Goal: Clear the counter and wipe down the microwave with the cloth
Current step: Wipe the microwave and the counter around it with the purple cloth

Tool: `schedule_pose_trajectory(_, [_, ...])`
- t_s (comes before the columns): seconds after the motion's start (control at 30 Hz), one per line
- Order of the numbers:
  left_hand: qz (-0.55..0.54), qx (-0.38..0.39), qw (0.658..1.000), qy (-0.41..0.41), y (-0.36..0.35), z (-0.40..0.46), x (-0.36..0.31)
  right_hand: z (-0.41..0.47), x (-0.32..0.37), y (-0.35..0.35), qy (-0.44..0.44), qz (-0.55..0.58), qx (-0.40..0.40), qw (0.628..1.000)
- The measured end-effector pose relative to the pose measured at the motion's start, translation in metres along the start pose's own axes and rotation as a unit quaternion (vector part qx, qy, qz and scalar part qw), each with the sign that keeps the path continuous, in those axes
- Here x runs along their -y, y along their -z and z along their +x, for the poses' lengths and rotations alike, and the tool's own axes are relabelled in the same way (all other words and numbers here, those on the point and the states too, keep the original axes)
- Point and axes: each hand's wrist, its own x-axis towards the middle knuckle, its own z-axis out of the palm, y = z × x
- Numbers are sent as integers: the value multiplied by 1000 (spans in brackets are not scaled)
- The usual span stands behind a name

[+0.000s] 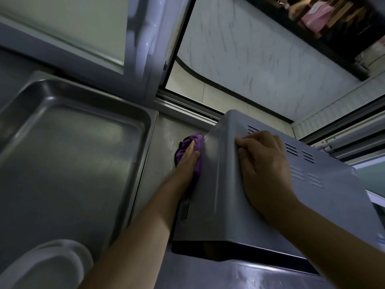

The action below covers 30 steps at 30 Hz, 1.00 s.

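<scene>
The microwave (pixel 239 184) stood in the lower right of the frame, on the steel tabletop (pixel 164 142), w/ its dark front edge toward the bottom of the frame. The left hand (pixel 188 158) was flat, fingers straight, and pressed the purple cloth (pixel 196 142) against the left side wall of the microwave, near its back corner. The hand pinched nothing; the cloth was only trapped between palm and wall, probably so that the whole palm gave pressure for wiping. The right hand (pixel 264 161) lay on top of the microwave beside the vent slots, fingers curled w/ the knuckles bent against the metal. It held no object; I judged it was there to keep the microwave from sliding while the other hand pushed sideways. A big metal tray (pixel 27 97) sat at the left of the frame, apart from the microwave, & a white rounded thing (pixel 52 265), too blurred to name, was at the bottom left. So the wiping step was in progress.
</scene>
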Motion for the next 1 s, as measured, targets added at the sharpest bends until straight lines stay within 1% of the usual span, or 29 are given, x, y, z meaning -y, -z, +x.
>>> schedule_pose_trajectory(0.07, [-7,-18,1000,13,-4,-4,-7,0,0,0,2,1,-7,1000])
schedule_pose_trajectory(0.13, [-26,-25,999,-1,-11,-10,-18,0,0,0,1,3,-9,1000])
schedule_pose_trajectory(0.27, [-24,13,999,-46,-29,-22,-57,-1,1,1,-1,3,-8,1000])
schedule_pose_trajectory(0.3, [-29,19,997,-69,-31,-24,-64,-1,1,1,0,0,-8,1000])
schedule_pose_trajectory(0.33, [-17,28,994,-104,-32,-26,-68,-1,2,1,-1,-1,-9,1000])
schedule_pose_trajectory(0.4, [52,40,983,-170,-35,-29,-74,-1,3,2,-2,-1,-6,1000])
schedule_pose_trajectory(0.47, [90,48,978,-185,-34,-34,-75,-2,5,4,-3,-5,-2,1000])
schedule_pose_trajectory(0.6, [117,60,970,-204,-30,-62,-56,-2,8,7,-18,-6,14,1000])
schedule_pose_trajectory(0.73, [69,68,976,-193,-28,-104,-28,-3,12,9,-25,-15,17,999])
schedule_pose_trajectory(0.83, [49,51,982,-174,-27,-142,-4,-5,13,9,-24,-20,20,999])
schedule_pose_trajectory(0.93, [56,28,976,-207,-29,-176,22,-5,12,9,-25,-21,20,999])
schedule_pose_trajectory(1.0, [56,11,975,-213,-30,-182,33,-5,12,9,-21,-23,16,999])
